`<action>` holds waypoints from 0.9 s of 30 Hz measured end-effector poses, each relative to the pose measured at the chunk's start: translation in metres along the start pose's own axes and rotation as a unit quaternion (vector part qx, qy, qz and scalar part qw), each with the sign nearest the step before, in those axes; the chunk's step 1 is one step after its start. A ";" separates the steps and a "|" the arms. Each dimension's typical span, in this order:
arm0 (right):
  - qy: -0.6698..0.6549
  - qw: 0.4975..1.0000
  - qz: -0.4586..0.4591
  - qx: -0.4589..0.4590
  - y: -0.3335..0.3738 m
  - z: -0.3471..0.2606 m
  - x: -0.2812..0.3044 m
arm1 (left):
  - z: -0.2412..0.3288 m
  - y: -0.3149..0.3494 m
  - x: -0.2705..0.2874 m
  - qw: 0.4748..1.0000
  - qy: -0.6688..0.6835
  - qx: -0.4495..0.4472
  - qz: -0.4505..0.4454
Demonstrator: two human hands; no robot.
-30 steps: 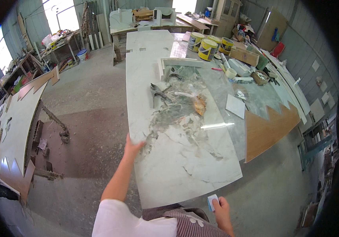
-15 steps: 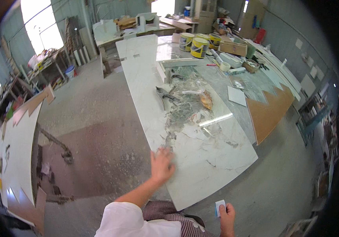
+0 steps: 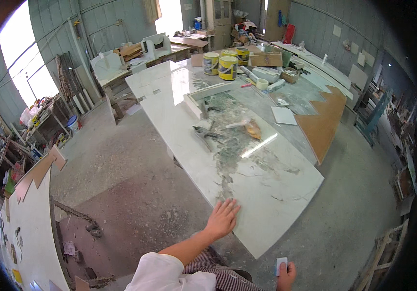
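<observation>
My left hand point(image 3: 222, 218) lies flat with spread fingers near the left edge of a glossy white stone-look slab point(image 3: 283, 208), just below a grey-green vein. Beyond the slab's near right edge, low in the picture, my right hand point(image 3: 287, 276) grips a small flat white and blue block point(image 3: 281, 266), thumb across it. Farther up the slab are a black-handled tool point(image 3: 212, 133) and an orange-brown object point(image 3: 253, 129) with a pale handle. What these two are exactly, I cannot make out.
Yellow-and-grey buckets point(image 3: 228, 68), a wooden box point(image 3: 265, 59) and a cream tape roll point(image 3: 262, 84) stand toward the far end. A white tile point(image 3: 283, 115) and a zigzag-edged brown board point(image 3: 324, 119) lie on the right. Another pale panel point(image 3: 29, 218) stands at left.
The view has turned, shifting the table's near end rightward in the picture. My left hand has slid inward on the slab, toward its near corner. My right hand still holds the block.
</observation>
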State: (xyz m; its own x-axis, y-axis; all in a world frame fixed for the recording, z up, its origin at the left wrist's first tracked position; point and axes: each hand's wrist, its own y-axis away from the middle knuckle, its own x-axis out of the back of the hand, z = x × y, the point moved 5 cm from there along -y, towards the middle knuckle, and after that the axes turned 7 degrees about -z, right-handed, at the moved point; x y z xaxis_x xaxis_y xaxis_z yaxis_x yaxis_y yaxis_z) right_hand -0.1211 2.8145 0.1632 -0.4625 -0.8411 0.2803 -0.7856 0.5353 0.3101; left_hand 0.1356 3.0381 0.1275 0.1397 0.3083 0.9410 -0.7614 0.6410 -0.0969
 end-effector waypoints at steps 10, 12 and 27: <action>0.075 0.995 -0.017 -0.068 -0.065 -0.073 -0.147 | -0.263 -0.095 0.080 0.988 -0.004 0.130 0.083; 0.070 0.994 -0.027 -0.081 -0.096 -0.084 -0.186 | -0.320 -0.121 0.099 0.985 -0.011 0.159 0.066; 0.284 0.948 0.093 -0.107 -0.159 -0.134 -0.305 | -0.711 -0.244 0.187 0.890 0.005 0.423 0.170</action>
State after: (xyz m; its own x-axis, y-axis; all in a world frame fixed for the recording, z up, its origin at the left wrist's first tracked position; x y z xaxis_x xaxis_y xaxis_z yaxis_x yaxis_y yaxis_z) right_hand 0.1997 2.9959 0.1504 -0.2419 -0.5859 0.7734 -0.5825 0.7251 0.3672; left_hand 0.7972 3.4394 0.0961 -0.1880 0.3917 0.9007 -0.9644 -0.2473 -0.0938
